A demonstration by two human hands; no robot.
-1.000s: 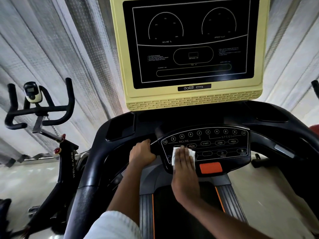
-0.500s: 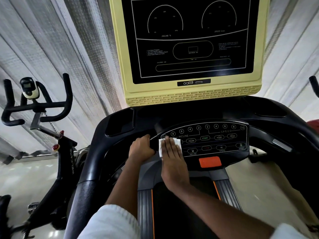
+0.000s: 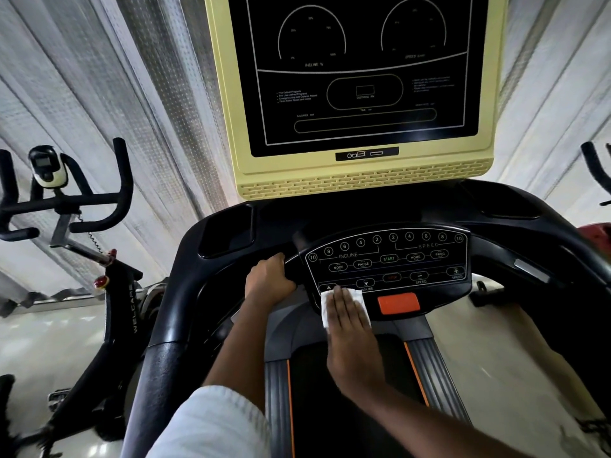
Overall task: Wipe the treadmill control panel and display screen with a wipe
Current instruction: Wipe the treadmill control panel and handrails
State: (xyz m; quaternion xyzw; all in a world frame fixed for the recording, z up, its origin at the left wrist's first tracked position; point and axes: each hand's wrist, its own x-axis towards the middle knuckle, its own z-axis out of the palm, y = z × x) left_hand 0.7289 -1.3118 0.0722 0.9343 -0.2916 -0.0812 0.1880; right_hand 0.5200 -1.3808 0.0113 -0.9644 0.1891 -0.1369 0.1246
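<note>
The black control panel (image 3: 393, 259) with round buttons sits below the yellow-framed display screen (image 3: 360, 77), which is dark with white outlines. My right hand (image 3: 352, 335) lies flat with straight fingers, pressing a white wipe (image 3: 325, 305) onto the panel's lower left edge, beside the orange stop tab (image 3: 398, 303). My left hand (image 3: 267, 280) grips the black handlebar (image 3: 185, 279) just left of the panel. Most of the wipe is hidden under my fingers.
An exercise bike (image 3: 66, 206) with a small grey console stands to the left. The treadmill belt (image 3: 344, 408) with orange-edged side rails runs below my arms. Another black handle (image 3: 595, 166) shows at the right edge. Pale curtains hang behind.
My right hand slid the wipe from the panel's middle to its upper left, then down to the lower left edge. My left hand kept its grip on the bar.
</note>
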